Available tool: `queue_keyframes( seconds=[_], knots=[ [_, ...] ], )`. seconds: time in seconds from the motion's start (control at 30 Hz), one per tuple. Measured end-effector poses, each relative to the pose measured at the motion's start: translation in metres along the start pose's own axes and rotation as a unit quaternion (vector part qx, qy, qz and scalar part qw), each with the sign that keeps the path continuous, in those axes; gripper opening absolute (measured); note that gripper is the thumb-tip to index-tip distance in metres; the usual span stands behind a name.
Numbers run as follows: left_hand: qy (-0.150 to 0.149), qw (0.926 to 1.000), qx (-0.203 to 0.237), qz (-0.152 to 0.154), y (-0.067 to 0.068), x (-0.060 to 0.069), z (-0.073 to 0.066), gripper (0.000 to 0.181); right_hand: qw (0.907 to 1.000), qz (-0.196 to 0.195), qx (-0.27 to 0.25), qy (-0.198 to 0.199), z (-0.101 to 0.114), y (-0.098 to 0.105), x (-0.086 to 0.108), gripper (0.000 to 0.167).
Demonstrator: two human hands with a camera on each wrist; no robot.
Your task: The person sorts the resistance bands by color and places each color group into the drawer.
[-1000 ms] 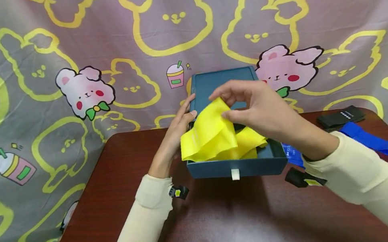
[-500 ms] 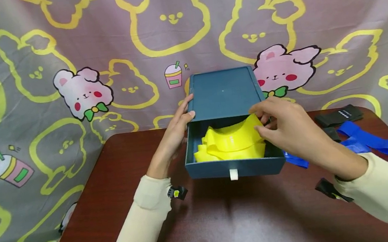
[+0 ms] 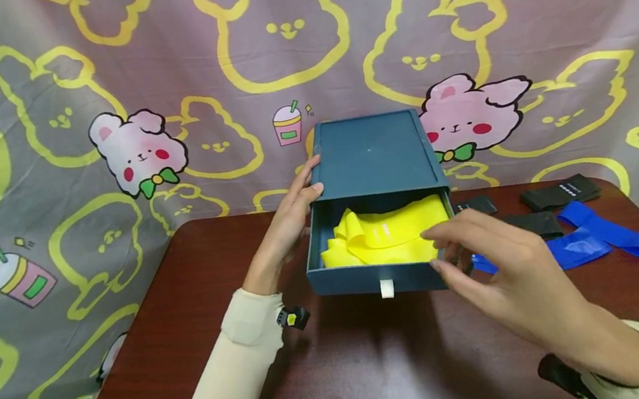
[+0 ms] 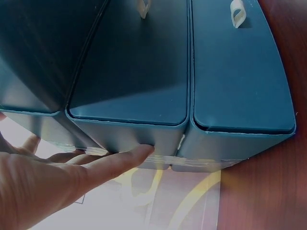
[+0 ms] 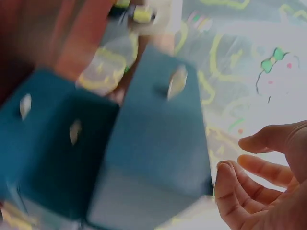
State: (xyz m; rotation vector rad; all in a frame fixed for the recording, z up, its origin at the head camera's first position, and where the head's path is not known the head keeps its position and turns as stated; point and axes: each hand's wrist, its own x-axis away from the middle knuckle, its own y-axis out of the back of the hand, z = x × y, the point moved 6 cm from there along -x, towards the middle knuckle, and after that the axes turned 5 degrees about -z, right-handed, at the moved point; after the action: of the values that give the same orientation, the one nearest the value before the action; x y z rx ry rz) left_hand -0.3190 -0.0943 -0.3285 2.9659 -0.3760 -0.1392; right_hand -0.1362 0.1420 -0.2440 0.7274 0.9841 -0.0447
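Note:
A dark blue drawer box (image 3: pixel 374 153) stands at the back of the table, its top drawer (image 3: pixel 347 280) pulled out. Inside that drawer lies a folded heap of yellow resistance bands (image 3: pixel 400 223). My left hand (image 3: pixel 286 223) rests with extended fingers along the box's left side; in the left wrist view, its thumb (image 4: pixel 124 160) touches the side wall. At the drawer's right front corner is my right hand (image 3: pixel 511 272), fingers loosely bent and holding nothing. The right wrist view shows a gap between its thumb (image 5: pixel 268 137) and fingers.
Right of the box lie blue resistance bands (image 3: pixel 617 233) and black ones (image 3: pixel 561 192) on the brown table (image 3: pixel 199 294). The left wrist view shows lower drawers (image 4: pixel 240 67) with pale pull tabs. A patterned curtain (image 3: pixel 182 56) hangs close behind.
My right hand lowered the yellow band into the drawer, let it go and moved right and toward me. My left hand stayed at the box's side.

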Motion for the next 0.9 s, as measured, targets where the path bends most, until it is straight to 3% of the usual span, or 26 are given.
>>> queue_keyframes(
  seconds=[0.13,0.43,0.57,0.7,0.9],
  knots=[
    [0.000,1.0000,-0.003,-0.001,0.000,0.000,0.000,0.055,0.9993,-0.005,-0.035,0.006,0.013,-0.010,0.017,0.044],
    [0.005,1.0000,0.002,-0.004,0.001,0.000,0.001,0.055,0.9946,0.009,-0.103,-0.014,0.014,-0.042,0.037,0.037],
    [0.006,1.0000,0.001,-0.002,0.000,0.000,0.002,0.056,0.9937,0.017,-0.102,-0.043,0.009,-0.053,0.039,0.025],
    [0.003,1.0000,0.000,-0.001,0.000,-0.001,0.001,0.056,0.9917,0.016,-0.112,-0.060,0.006,-0.062,0.038,0.042],
    [0.003,1.0000,-0.003,0.002,0.000,0.000,-0.001,0.056,0.9928,0.006,-0.103,-0.061,0.000,-0.068,0.033,0.031]
  ],
)
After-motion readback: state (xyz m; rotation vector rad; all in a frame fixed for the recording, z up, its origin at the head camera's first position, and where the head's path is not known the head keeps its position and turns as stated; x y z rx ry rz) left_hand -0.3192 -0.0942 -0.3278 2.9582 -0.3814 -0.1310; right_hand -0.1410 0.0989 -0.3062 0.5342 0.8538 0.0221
